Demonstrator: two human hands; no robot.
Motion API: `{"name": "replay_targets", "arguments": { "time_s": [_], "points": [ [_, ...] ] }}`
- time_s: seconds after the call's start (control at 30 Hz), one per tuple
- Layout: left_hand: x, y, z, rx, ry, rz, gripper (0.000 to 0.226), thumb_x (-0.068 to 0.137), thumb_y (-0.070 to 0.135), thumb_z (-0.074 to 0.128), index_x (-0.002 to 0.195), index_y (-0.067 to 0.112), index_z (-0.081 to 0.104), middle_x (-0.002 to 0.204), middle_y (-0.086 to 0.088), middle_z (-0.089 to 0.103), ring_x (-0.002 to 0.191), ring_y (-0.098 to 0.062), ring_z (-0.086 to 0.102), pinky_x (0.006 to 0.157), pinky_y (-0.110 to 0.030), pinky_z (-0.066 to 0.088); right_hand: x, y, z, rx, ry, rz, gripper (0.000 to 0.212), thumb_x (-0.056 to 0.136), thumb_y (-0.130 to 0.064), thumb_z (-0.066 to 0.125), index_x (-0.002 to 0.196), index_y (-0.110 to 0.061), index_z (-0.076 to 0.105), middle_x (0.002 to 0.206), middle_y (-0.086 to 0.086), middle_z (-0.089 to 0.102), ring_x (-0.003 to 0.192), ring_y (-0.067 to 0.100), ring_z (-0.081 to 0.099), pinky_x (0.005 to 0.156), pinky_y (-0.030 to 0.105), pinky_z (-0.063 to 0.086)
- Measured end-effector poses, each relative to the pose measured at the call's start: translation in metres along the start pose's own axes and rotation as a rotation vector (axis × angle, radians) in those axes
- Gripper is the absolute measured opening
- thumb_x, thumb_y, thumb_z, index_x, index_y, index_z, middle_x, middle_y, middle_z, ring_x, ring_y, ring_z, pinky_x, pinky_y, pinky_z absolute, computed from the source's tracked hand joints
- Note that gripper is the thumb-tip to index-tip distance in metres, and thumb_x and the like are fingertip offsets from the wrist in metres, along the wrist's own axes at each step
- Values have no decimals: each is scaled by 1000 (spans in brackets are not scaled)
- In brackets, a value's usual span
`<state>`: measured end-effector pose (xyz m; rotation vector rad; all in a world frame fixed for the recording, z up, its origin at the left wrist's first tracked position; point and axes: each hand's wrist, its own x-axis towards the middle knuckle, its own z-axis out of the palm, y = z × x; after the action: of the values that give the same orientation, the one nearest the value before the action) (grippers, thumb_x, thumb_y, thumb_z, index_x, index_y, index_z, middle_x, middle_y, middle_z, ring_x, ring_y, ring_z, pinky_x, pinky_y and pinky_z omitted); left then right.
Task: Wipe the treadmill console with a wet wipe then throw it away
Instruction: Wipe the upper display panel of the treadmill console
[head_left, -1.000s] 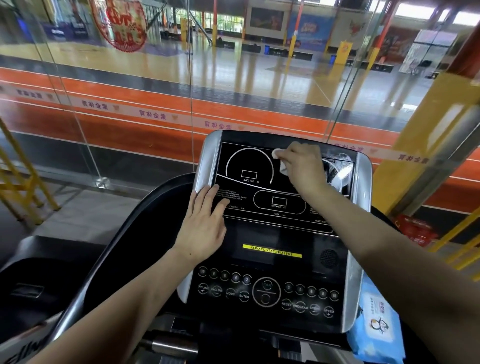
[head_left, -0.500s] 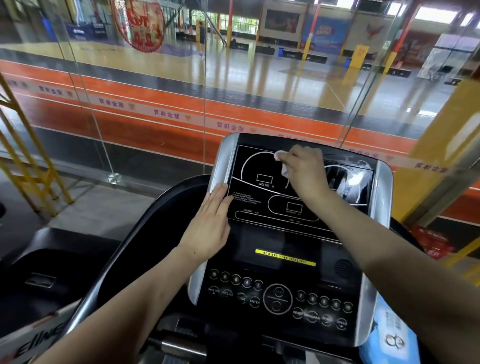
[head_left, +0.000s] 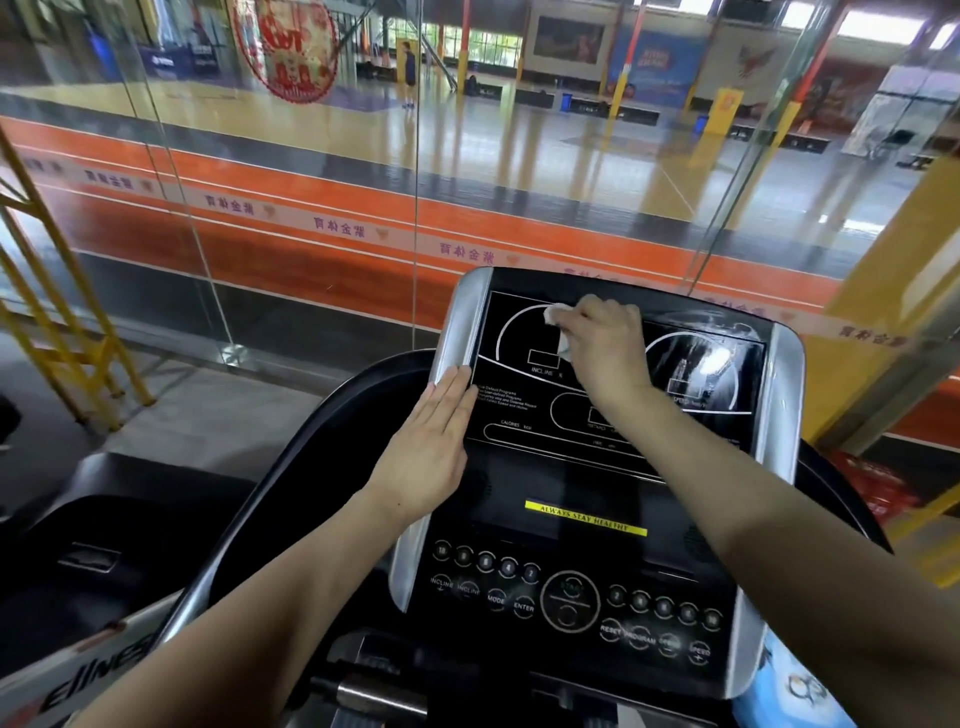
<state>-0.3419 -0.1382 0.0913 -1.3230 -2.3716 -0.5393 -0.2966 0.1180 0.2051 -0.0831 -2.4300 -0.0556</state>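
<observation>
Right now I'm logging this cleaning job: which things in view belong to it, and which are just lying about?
Part of the job:
wet wipe, held by the right hand
treadmill console, steadied by the flat left hand

Just lying about:
blue wipes pack
yellow railing
red item on the floor

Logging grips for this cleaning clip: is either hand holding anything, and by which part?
The right hand holds a bunched wet wipe around its middle, both ends poking out. The left hand holds nothing.

glass wall (head_left: 311, 218), yellow railing (head_left: 62, 332), sports court (head_left: 519, 150)
</observation>
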Motion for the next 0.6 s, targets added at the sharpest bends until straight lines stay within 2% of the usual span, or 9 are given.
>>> {"name": "replay_targets", "arguments": {
  "time_s": [0.07, 0.2, 0.3, 0.4, 0.5, 0.53, 0.6],
  "points": [
    [0, -1, 0, 13, -11, 7, 68, 95, 13, 31, 161, -1, 22, 172, -17, 12, 161, -24, -2, 131, -43, 8, -14, -15, 6, 30, 6, -2, 54, 55, 5, 91, 102, -18, 77, 79, 2, 61, 68, 29, 57, 72, 34, 29],
    [-3, -2, -5, 41, 6, 8, 67, 99, 19, 33, 161, -1, 21, 173, -16, 9, 162, -22, -2, 131, -43, 11, -98, -45, 17, 87, -106, -301, 50, 68, 1, 82, 112, -21, 73, 88, -9, 61, 76, 22, 53, 75, 36, 36],
    [-7, -12, -9, 81, 29, -32, 66, 99, 20, 29, 162, -1, 21, 173, -13, 11, 161, -22, 3, 130, -44, 19, -89, -40, 13, 52, -143, -431, 43, 75, -2, 78, 114, -22, 73, 86, -11, 60, 76, 20, 53, 76, 34, 36],
    [-7, -22, -11, 109, 3, -30, 68, 98, 19, 27, 163, 4, 17, 174, -9, 10, 161, -22, 7, 129, -43, 20, -16, -14, 14, 21, -44, -208, 47, 67, 4, 86, 106, -21, 75, 81, -6, 61, 71, 24, 58, 73, 32, 31],
    [-7, -25, -13, 141, 3, -34, 67, 100, 20, 28, 164, 9, 17, 174, -4, 11, 161, -22, 11, 130, -44, 18, 16, -12, 13, 32, 7, -6, 49, 63, 7, 88, 102, -19, 77, 78, 1, 60, 64, 30, 58, 67, 34, 40],
    [-8, -25, -14, 153, -1, -35, 66, 100, 21, 27, 165, 10, 17, 174, -3, 10, 160, -23, 12, 130, -44, 17, 7, -22, 14, 32, 19, -14, 48, 62, 7, 86, 101, -18, 77, 78, 2, 60, 64, 30, 58, 66, 33, 37],
    [-10, -27, -14, 170, -6, -40, 66, 101, 23, 25, 165, 13, 17, 174, -1, 10, 160, -24, 13, 130, -46, 14, -33, -45, 19, 74, 0, -149, 45, 64, 5, 82, 101, -19, 77, 82, -2, 62, 68, 29, 57, 67, 36, 37]
  ]
}}
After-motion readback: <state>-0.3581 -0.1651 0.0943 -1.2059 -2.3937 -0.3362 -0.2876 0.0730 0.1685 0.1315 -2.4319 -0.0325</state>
